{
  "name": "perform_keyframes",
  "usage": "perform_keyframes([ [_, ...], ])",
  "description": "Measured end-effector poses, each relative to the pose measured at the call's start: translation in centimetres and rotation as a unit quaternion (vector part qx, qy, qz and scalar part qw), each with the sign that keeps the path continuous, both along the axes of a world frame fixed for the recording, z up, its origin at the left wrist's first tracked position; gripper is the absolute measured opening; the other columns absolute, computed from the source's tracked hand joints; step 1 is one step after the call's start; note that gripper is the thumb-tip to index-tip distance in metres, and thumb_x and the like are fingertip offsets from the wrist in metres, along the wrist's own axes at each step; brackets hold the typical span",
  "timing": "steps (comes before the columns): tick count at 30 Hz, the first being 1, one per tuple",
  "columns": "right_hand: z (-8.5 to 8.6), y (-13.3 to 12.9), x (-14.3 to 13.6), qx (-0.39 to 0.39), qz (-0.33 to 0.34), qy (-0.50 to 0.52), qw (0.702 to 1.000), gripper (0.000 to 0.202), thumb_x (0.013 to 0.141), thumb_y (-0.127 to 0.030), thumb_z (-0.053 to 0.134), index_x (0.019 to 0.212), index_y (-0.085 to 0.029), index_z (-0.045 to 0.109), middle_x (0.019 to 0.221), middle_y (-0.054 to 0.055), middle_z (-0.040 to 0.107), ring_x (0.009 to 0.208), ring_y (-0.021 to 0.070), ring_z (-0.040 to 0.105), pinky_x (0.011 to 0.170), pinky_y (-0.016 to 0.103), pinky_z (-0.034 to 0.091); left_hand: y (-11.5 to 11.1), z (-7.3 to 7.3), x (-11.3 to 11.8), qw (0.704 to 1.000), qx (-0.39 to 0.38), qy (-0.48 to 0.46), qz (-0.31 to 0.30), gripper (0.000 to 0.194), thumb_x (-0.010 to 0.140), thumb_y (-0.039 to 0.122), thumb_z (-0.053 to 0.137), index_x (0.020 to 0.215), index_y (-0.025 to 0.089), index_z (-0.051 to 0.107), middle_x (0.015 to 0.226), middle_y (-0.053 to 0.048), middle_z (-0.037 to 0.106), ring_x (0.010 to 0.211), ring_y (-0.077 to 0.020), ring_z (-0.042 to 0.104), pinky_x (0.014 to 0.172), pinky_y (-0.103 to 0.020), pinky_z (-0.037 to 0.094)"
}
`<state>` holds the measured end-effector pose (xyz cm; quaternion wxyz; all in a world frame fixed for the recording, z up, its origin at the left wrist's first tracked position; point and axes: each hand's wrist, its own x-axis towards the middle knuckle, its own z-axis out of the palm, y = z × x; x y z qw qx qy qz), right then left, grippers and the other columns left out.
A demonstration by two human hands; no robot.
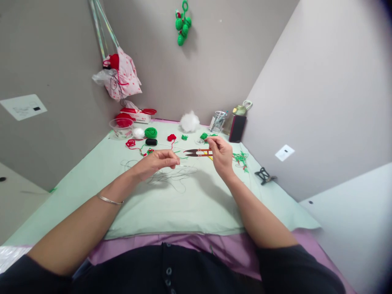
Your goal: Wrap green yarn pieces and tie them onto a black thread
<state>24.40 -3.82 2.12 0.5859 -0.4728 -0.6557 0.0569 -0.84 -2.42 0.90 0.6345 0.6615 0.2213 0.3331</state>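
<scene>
Over the middle of the pale green tablecloth [183, 216], I have both hands on my feed, held apart from each other. The left hand [161, 159] is in a narrow pinch, and a slim pale needle-like piece [183, 165] sticks out past its fingertips. Loose loops of dark thread [171, 176] spread on the cloth around and below it.

For the right hand [221, 154], I see thumb and fingers drawn close together, but I cannot tell whether they grip anything. Thread snips [196, 153] take up the gap between the hands, blades toward the left one; their handles run behind or into the right hand, and I can't make out which.

Beyond the left hand I see a black thread spool [151, 142], a green yarn ball [150, 132], a white ball [139, 133] and a clear plastic tub [122, 133]. A small red piece [172, 138] lies farther back, with white stuffing [190, 122] near the wall. Behind the right hand stand a clear cup of pens [217, 122] and a dark phone [238, 129]. Tangled green and red yarn ends [241, 159] lie just beside the right wrist, and a black clip-like object [265, 176] sits farther right.
</scene>
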Motion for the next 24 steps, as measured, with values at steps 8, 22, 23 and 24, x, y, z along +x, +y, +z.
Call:
perform_keyframes([
  [8,-0.6,-0.6,-1.2,0.071,-0.043,-0.076,0.994,0.022,0.097,-0.032,0.05,0.089,-0.021,0.067,0.081,0.002,0.063,0.075,0.0151,0.056,0.073,0.029,0.045,-1.4,-0.3,1.5,0.99,0.044,0.059,-0.117,0.014,0.083,0.032,0.072,0.08,0.018,0.072,0.11,-0.007,0.068,0.11,-0.0204,0.059,0.097,-0.033,0.041],
  [22,-1.7,-1.6,-4.4,0.036,0.044,-0.055,0.997,0.02,0.099,-0.029,0.046,0.094,-0.022,0.065,0.086,0.002,0.062,0.08,0.0145,0.057,0.075,0.028,0.046,-4.9,-0.8,4.6,0.959,0.179,0.113,-0.189,0.016,0.089,0.031,0.063,0.087,0.018,0.072,0.106,-0.007,0.07,0.098,-0.018,0.062,0.088,-0.028,0.046],
  [23,-1.7,-1.6,-4.6,0.031,0.055,-0.047,0.997,0.02,0.099,-0.028,0.047,0.094,-0.021,0.065,0.086,0.002,0.062,0.08,0.0143,0.057,0.076,0.028,0.046,-5.1,-0.9,4.8,0.956,0.189,0.112,-0.197,0.015,0.089,0.03,0.063,0.088,0.018,0.072,0.104,-0.007,0.07,0.098,-0.0182,0.063,0.088,-0.028,0.046],
  [24,-1.6,-1.6,-4.8,0.024,0.063,-0.041,0.997,0.02,0.098,-0.028,0.047,0.093,-0.021,0.065,0.086,0.002,0.063,0.08,0.0142,0.057,0.077,0.027,0.046,-5.4,-0.9,5.0,0.953,0.194,0.112,-0.203,0.016,0.089,0.031,0.063,0.087,0.018,0.072,0.104,-0.007,0.07,0.098,-0.0184,0.063,0.088,-0.028,0.046],
])
